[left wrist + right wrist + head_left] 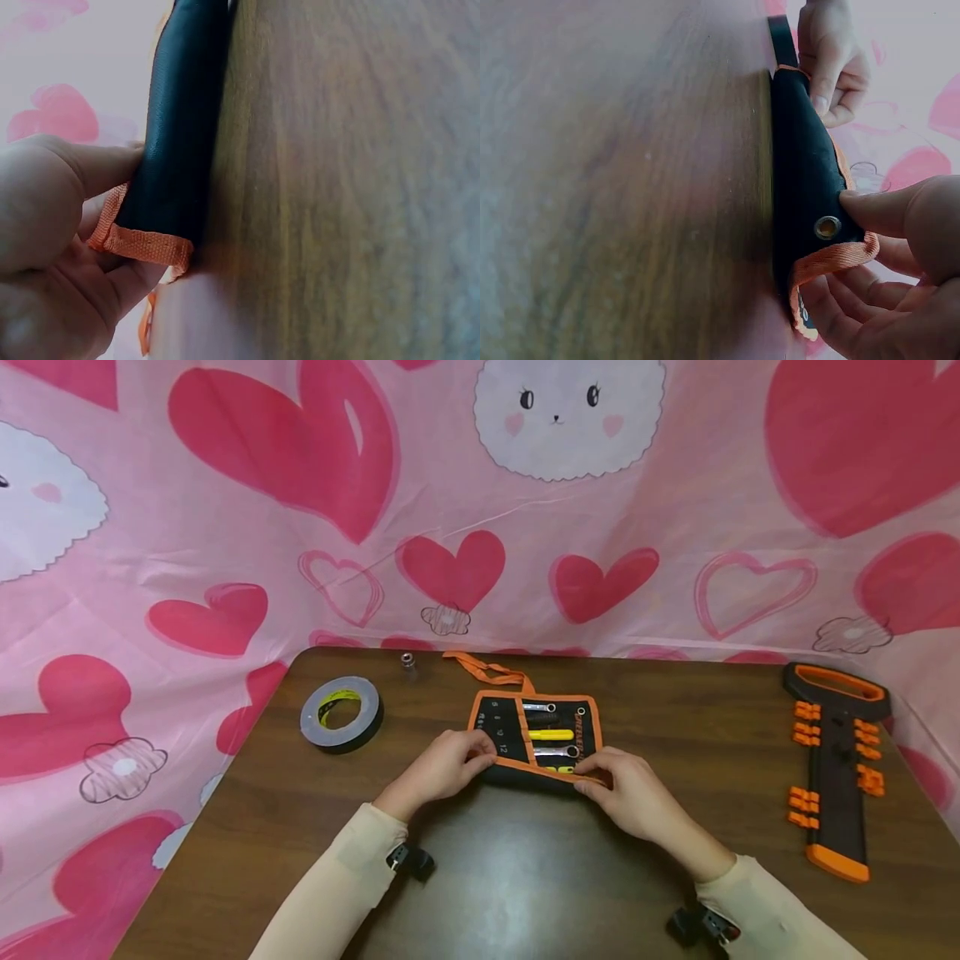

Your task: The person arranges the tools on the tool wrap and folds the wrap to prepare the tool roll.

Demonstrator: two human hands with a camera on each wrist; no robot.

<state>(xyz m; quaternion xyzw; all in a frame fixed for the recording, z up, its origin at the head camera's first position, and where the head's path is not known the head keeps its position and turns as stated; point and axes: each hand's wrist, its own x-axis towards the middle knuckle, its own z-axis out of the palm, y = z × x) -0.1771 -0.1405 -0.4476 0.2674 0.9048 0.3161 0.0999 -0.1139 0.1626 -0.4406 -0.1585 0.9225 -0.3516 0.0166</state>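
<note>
A black fabric tool roll (512,727) with orange trim lies on the table, its near edge folded up. In its pockets are combination wrenches (557,752) and a yellow-handled tool (551,735). My left hand (448,765) pinches the near left corner between thumb and fingers. At the near right corner my right hand (641,795) pinches the edge, thumb outside and fingers behind it. The right wrist view shows a metal eyelet (827,228) beside that thumb. An orange tie strap (491,672) trails from the roll's far side.
A roll of grey tape (360,727) lies to the left on the brown wooden table (697,727). Behind it stands a small metal socket (407,660). To the right lies a black and orange holder (836,777) with orange clips. A pink heart-patterned cloth (525,518) hangs behind the table.
</note>
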